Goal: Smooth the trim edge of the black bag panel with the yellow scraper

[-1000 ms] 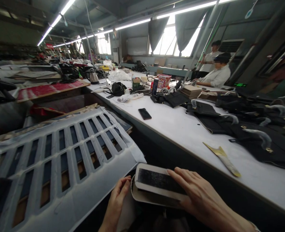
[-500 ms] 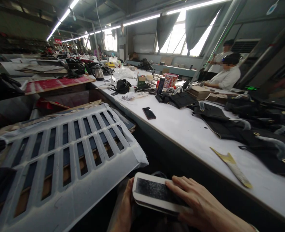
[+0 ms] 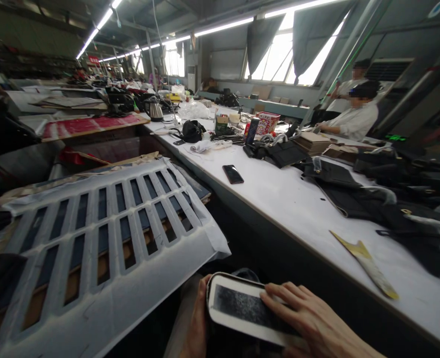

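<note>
Low in the head view, my two hands hold a flat white-rimmed piece with a dark rough centre panel (image 3: 242, 308), stacked on a darker piece beneath. My right hand (image 3: 309, 323) lies on top of it, fingers spread over the right half. My left hand (image 3: 197, 323) cups its left end from below, mostly hidden by the piece. Both are in front of the edge of the long white table (image 3: 287, 199).
A white slotted sheet (image 3: 100, 238) lies at left over cardboard. On the table: a black phone (image 3: 233, 174), a yellowish strip (image 3: 365, 263), black bags with wrapped handles (image 3: 391, 199), a kettle (image 3: 155, 108). Two other people (image 3: 354, 114) are at the far right end.
The held piece has dropped lower in view and my left hand has slid under its left end. The camera has tilted slightly; the table's things sit a little further right.
</note>
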